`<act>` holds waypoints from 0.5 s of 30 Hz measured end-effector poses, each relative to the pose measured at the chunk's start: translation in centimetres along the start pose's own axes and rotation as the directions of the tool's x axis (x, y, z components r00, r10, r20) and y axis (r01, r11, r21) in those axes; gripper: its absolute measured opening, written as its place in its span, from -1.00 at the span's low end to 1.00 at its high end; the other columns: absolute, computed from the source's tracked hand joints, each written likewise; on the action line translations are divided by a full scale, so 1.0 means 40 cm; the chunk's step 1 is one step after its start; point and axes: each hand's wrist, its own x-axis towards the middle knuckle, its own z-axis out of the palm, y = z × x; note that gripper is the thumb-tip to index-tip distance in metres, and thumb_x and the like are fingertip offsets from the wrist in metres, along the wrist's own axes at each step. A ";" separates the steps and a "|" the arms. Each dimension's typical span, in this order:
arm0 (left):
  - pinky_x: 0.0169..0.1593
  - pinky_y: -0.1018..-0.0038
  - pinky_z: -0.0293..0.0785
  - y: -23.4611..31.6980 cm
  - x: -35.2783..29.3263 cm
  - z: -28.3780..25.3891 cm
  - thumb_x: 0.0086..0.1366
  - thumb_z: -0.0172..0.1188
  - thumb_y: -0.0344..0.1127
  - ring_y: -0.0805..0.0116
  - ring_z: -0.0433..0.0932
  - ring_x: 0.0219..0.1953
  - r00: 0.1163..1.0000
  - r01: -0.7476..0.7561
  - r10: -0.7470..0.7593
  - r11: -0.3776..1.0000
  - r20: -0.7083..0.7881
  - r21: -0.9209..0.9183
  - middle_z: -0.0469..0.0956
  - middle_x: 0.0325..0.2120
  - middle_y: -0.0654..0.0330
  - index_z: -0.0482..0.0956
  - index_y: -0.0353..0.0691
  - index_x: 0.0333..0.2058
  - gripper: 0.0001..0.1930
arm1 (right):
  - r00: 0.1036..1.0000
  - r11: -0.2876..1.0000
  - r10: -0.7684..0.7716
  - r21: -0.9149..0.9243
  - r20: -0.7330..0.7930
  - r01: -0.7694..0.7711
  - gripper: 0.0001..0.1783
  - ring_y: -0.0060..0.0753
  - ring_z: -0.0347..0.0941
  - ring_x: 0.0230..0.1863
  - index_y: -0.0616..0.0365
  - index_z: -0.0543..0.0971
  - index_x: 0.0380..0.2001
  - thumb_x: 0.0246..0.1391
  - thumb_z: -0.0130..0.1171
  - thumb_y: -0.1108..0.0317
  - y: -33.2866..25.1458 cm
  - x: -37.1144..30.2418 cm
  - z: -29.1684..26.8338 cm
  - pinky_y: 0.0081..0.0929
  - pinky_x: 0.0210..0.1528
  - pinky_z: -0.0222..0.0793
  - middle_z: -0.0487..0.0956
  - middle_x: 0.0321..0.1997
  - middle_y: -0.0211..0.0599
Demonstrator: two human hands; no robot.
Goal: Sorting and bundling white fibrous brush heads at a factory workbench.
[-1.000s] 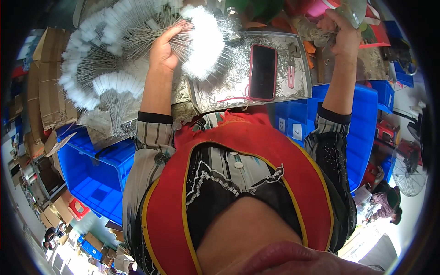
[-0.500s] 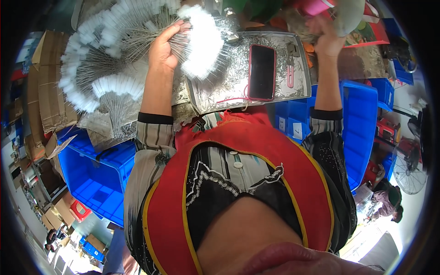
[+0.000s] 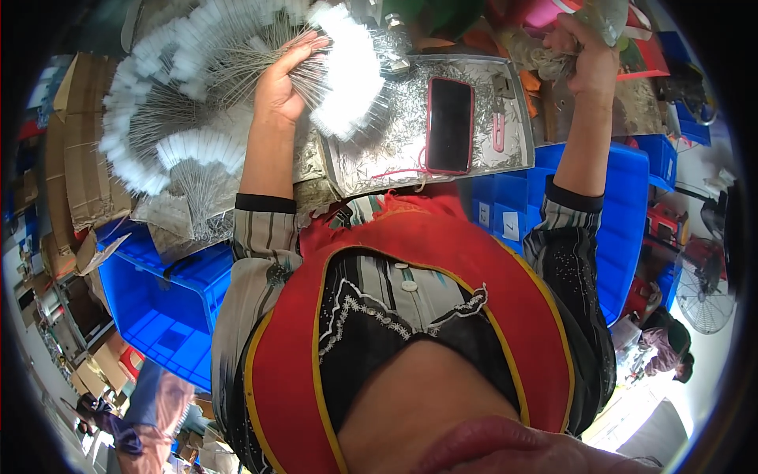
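My left hand (image 3: pixel 279 88) is closed round the wire stems of a bundle of small brushes (image 3: pixel 346 71) with white bristles, held over the tray's left side. More white-tipped wire brushes (image 3: pixel 201 150) lie fanned out in bunches to its left and beyond it. At the far right my right hand (image 3: pixel 592 63) has its fingers curled beside a tangle of thin, tan, loop-like strands (image 3: pixel 545 57). What those fingers grip, if anything, is too unclear to make out. A translucent, crumpled thing (image 3: pixel 604 20) and a pink object (image 3: pixel 545 13) are just beyond that hand.
A shallow tray (image 3: pixel 355 186) strewn with metal wire bits holds a phone (image 3: pixel 450 126) and a pink-handled tool (image 3: pixel 499 130). Blue bins (image 3: pixel 158 316) stand at the left, with another blue bin (image 3: pixel 624 229) at the right. Cardboard (image 3: pixel 91 150) borders the left side. People are in the background.
My right hand has moved a little right, and its fingers have curled in. The pale round shape beyond it now looks smaller and crumpled. My left hand keeps its hold on the brushes.
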 end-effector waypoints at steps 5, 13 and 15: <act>-0.07 0.43 0.35 0.001 0.002 0.004 0.03 0.02 -0.52 0.23 0.45 -0.20 1.000 0.006 -0.006 0.999 -0.008 -0.034 0.47 -0.31 -0.06 0.34 -0.45 -0.19 -0.69 | 0.999 0.999 -0.032 0.015 0.011 0.032 -0.94 -0.43 0.19 -0.72 0.34 0.38 -0.59 -0.22 0.03 0.56 0.007 -0.010 0.015 -0.42 -0.53 0.26 0.20 -0.79 -0.37; -0.09 0.42 0.37 0.003 0.006 0.005 0.02 0.03 -0.53 0.22 0.46 -0.22 0.999 0.032 -0.033 0.999 -0.041 -0.034 0.48 -0.32 -0.07 0.35 -0.46 -0.21 -0.70 | 0.981 0.967 -0.053 0.255 0.188 0.003 -0.75 -0.42 0.24 -0.78 0.19 0.32 -0.86 -0.21 -0.02 0.39 0.134 0.097 -0.116 -0.51 -0.67 0.20 0.26 -0.85 -0.33; -0.10 0.42 0.38 0.004 0.005 -0.004 0.02 0.03 -0.53 0.22 0.46 -0.22 0.999 0.024 -0.025 0.999 -0.041 -0.040 0.48 -0.32 -0.07 0.36 -0.46 -0.21 -0.71 | 0.962 0.962 -0.268 0.047 -0.056 0.270 -0.93 -0.41 0.20 -0.75 0.37 0.39 -0.59 -0.22 0.03 0.57 0.089 -0.007 0.010 -0.38 -0.57 0.29 0.24 -0.80 -0.33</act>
